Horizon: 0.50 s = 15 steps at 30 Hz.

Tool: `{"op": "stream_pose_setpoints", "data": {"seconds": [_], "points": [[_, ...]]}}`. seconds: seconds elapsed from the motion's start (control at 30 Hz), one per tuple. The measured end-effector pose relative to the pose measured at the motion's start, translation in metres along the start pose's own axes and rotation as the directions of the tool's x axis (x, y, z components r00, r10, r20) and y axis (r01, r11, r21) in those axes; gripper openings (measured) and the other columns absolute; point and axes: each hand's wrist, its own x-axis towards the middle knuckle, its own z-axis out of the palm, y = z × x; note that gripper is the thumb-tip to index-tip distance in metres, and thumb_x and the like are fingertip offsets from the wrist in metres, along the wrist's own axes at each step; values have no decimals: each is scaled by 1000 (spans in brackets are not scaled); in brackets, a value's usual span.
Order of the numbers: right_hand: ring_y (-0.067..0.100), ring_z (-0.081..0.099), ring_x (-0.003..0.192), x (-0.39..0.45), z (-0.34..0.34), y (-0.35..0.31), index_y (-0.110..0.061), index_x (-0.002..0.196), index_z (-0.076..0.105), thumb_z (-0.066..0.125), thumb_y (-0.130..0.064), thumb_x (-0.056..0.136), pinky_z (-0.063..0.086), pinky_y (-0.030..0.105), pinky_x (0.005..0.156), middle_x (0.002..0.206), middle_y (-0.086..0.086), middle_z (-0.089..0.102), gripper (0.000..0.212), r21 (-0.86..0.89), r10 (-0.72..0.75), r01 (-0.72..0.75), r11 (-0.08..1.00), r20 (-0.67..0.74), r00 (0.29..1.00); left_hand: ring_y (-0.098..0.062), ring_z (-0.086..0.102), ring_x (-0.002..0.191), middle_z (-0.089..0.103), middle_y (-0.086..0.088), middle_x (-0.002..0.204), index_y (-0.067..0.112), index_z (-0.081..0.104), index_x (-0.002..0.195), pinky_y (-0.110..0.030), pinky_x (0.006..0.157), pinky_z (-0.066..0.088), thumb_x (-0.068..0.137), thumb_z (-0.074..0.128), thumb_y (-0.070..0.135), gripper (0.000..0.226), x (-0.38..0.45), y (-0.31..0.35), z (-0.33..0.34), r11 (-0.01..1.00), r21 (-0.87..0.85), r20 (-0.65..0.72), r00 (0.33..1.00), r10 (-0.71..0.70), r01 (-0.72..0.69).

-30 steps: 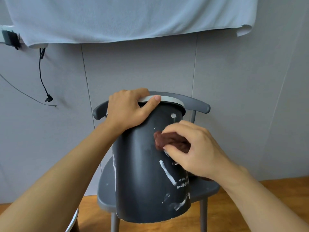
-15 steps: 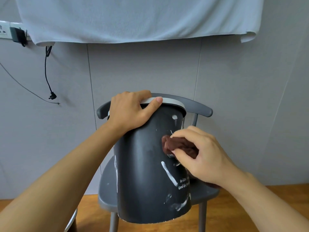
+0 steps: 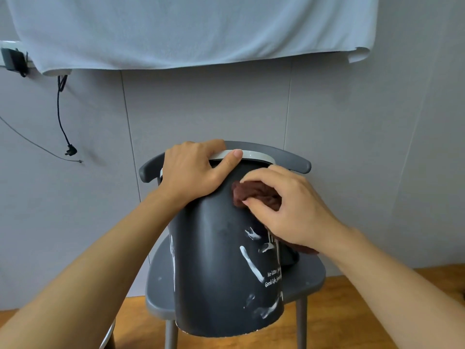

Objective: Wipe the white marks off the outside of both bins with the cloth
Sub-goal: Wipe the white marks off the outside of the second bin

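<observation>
Mid-task: left hand point(image 3: 191, 172) clamped over rim of dark bin point(image 3: 221, 260) on chair point(image 3: 309, 275), right hand point(image 3: 284, 205) bunching brown cloth point(image 3: 254, 195) against upper wall; white marks point(image 3: 250, 264) lower down unwiped; second bin apparently untouched.

Dark bin point(image 3: 216, 268) tilted on seat, white-streaked; brown cloth point(image 3: 254, 196) against upper wall.

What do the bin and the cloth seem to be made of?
Bin: probably plastic, dark grey and matte, with soft highlights on its smooth wall and a pale rim. Cloth: a soft brown fabric, maybe fleece or microfibre; it looks fuzzy and bunches under the right hand.
</observation>
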Motion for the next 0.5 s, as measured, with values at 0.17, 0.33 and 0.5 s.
{"op": "stream_pose_setpoints", "data": {"seconds": [0.17,0.33,0.5], "points": [[10,61,85,3,5,-5,-43,110,66,63,-45,88,54,40,75,95,-12,57,22,-66,-24,30,997,87,996,-26,43,53,42,2,48,23,40,65,-33,53,37,91,39,71,54,2,1,2,1000,27,14,1000,-11,11],[7,58,81,-38,8,-6,-44,115,63,58,-53,91,52,27,65,95,-17,54,26,-62,-74,97,993,303,950,-24,43,52,41,1,48,22,37,64,-32,53,34,90,38,70,55,2,-3,0,999,25,24,999,-48,47],[12,63,89,-14,1,2,-38,114,70,66,-43,91,54,40,79,99,-11,61,24,-40,14,-16,999,-47,999,-25,43,52,41,1,48,20,38,64,-35,53,39,91,39,69,57,2,1,-1,1000,15,20,1000,-12,12]]}}
